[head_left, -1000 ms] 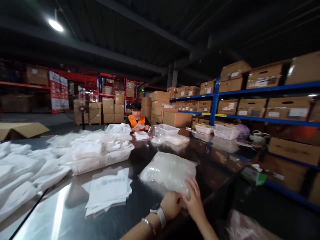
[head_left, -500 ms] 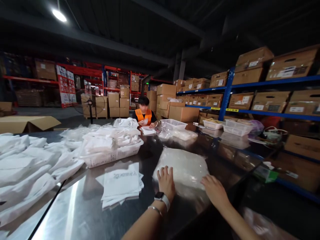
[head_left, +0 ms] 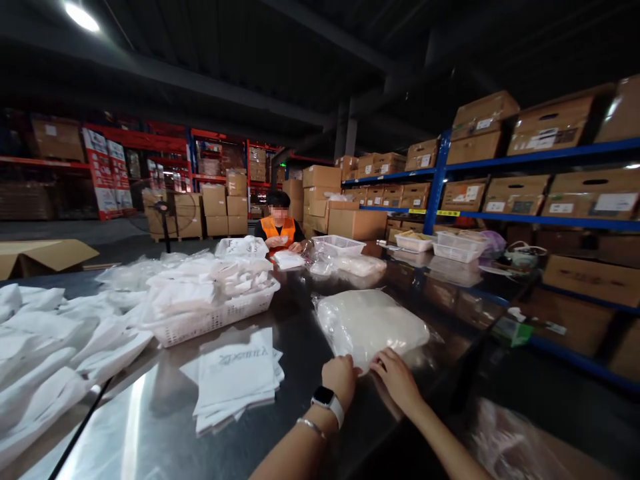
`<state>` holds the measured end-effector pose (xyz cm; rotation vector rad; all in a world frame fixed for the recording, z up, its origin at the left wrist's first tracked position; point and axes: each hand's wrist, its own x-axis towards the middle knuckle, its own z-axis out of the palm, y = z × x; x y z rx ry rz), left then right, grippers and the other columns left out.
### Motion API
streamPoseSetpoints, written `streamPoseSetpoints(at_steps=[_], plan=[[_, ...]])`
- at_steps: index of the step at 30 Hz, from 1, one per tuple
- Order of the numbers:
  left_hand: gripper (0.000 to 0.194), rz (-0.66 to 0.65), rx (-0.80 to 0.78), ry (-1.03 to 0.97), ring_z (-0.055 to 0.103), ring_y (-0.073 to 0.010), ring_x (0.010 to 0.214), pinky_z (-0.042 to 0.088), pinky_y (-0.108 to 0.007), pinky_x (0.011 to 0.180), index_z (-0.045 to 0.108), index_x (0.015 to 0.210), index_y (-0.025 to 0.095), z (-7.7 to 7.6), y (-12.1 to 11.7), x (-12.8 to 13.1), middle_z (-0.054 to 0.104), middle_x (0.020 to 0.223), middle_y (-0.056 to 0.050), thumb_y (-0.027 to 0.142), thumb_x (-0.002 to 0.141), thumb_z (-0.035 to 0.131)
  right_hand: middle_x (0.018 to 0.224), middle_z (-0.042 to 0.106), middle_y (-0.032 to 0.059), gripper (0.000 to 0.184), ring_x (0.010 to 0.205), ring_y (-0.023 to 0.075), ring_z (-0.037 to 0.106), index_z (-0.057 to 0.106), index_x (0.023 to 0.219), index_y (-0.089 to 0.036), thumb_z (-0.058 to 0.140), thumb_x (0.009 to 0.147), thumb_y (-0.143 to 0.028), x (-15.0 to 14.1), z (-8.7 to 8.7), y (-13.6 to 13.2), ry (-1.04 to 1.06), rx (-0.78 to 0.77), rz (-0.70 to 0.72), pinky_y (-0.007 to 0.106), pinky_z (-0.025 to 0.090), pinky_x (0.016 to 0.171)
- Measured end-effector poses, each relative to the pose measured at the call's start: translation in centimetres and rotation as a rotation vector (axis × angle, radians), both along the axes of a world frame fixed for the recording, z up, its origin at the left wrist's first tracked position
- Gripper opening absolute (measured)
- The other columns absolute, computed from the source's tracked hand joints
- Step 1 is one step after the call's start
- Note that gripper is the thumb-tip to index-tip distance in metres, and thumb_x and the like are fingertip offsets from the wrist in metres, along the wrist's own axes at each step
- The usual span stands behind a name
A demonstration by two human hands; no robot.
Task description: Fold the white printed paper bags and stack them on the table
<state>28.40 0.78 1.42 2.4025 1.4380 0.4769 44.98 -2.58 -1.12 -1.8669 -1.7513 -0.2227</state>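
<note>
A clear plastic bag (head_left: 373, 323) with a flat, whitish filling lies on the dark, shiny table. My left hand (head_left: 341, 379), with a watch on its wrist, is closed in a pinch on the bag's near edge. Just to its right, the curled fingers of my right hand (head_left: 396, 380) are closed at the same edge; their tips are partly hidden. Left of the hands rests a loose stack of white printed pouches (head_left: 233, 373), touched by neither hand.
A white basket (head_left: 215, 320) heaped with white pouches stands left, beside a pile of white bags (head_left: 55, 353). Across the table sits a person in an orange vest (head_left: 279, 233). White trays (head_left: 457, 247) stand at the far right, before blue shelving (head_left: 436, 180) with cartons.
Both hands have moved from the bag's two sides to its near edge, close together, and their fingers have closed. The bag now lies turned slightly and flatter. The view has shifted right.
</note>
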Motion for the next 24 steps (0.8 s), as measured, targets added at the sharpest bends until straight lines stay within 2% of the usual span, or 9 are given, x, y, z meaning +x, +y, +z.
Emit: streamPoseSetpoints(at_steps=[2, 6, 11, 14, 18, 21, 24], plan=[[0.028, -0.053, 0.022, 0.012, 0.067, -0.0259, 0.094, 0.047, -0.033, 0.078, 0.071, 0.102, 0.016, -0.1, 0.3, -0.1, 0.071, 0.1, -0.013, 0.034, 0.095, 0.05, 0.087, 0.064, 0.0045, 0.014, 0.089, 0.0214, 0.062, 0.061, 0.076, -0.021, 0.051, 0.084, -0.027, -0.1, 0.1, -0.1, 0.008, -0.019, 0.006, 0.033, 0.047, 0.082], [0.034, -0.162, 0.045, 0.015, 0.066, -0.0236, 0.094, 0.046, -0.031, 0.081, 0.072, 0.098, 0.017, -0.4, 1.1, -0.4, 0.071, 0.1, -0.013, 0.032, 0.097, 0.041, 0.085, 0.064, 0.0032, 0.012, 0.087, 0.0209, 0.059, 0.059, 0.077, -0.021, 0.057, 0.083, -0.031, -0.1, 0.6, -0.3, 0.011, -0.038, -0.014, 0.031, 0.045, 0.079], [0.033, -0.268, 0.042, 0.013, 0.065, -0.0202, 0.088, 0.044, -0.028, 0.077, 0.072, 0.09, 0.018, -0.7, 1.4, -0.5, 0.072, 0.091, -0.01, 0.031, 0.096, 0.042, 0.081, 0.063, 0.0036, 0.016, 0.085, 0.0199, 0.058, 0.057, 0.072, -0.021, 0.049, 0.086, -0.027, 0.0, 0.8, -0.2, 0.021, -0.056, -0.111, 0.029, 0.043, 0.08], [0.033, -0.322, 0.027, 0.007, 0.063, -0.0175, 0.08, 0.041, -0.026, 0.072, 0.072, 0.085, 0.017, -0.9, 1.7, -0.5, 0.071, 0.085, -0.007, 0.03, 0.095, 0.043, 0.086, 0.065, 0.0051, 0.021, 0.089, 0.0195, 0.059, 0.059, 0.074, -0.021, 0.047, 0.089, -0.028, 0.3, 0.8, -0.2, 0.027, -0.084, -0.183, 0.028, 0.041, 0.08], [0.032, -0.395, -0.002, -0.008, 0.057, -0.014, 0.071, 0.038, -0.024, 0.066, 0.071, 0.082, 0.016, -1.0, 1.5, -0.4, 0.067, 0.077, -0.004, 0.027, 0.093, 0.044, 0.091, 0.068, 0.0096, 0.027, 0.089, 0.0211, 0.062, 0.063, 0.08, -0.018, 0.041, 0.093, -0.028, 0.7, 1.1, -0.4, 0.05, -0.156, -0.346, 0.03, 0.041, 0.076], [0.028, -0.444, -0.024, -0.017, 0.054, -0.0128, 0.068, 0.037, -0.024, 0.064, 0.071, 0.081, 0.016, -0.8, 0.9, -0.1, 0.065, 0.073, -0.002, 0.026, 0.09, 0.047, 0.092, 0.07, 0.0118, 0.026, 0.085, 0.0214, 0.065, 0.065, 0.086, -0.017, 0.041, 0.093, -0.024, 1.2, 1.6, -0.3, 0.075, -0.21, -0.448, 0.03, 0.041, 0.071], [0.025, -0.477, -0.039, -0.025, 0.053, -0.0124, 0.068, 0.038, -0.023, 0.064, 0.071, 0.08, 0.017, -0.8, 0.4, 0.2, 0.065, 0.074, -0.001, 0.027, 0.089, 0.049, 0.094, 0.071, 0.0128, 0.025, 0.086, 0.0226, 0.067, 0.066, 0.09, -0.016, 0.041, 0.092, -0.022, 1.7, 2.0, 0.0, 0.09, -0.235, -0.493, 0.031, 0.042, 0.069]])
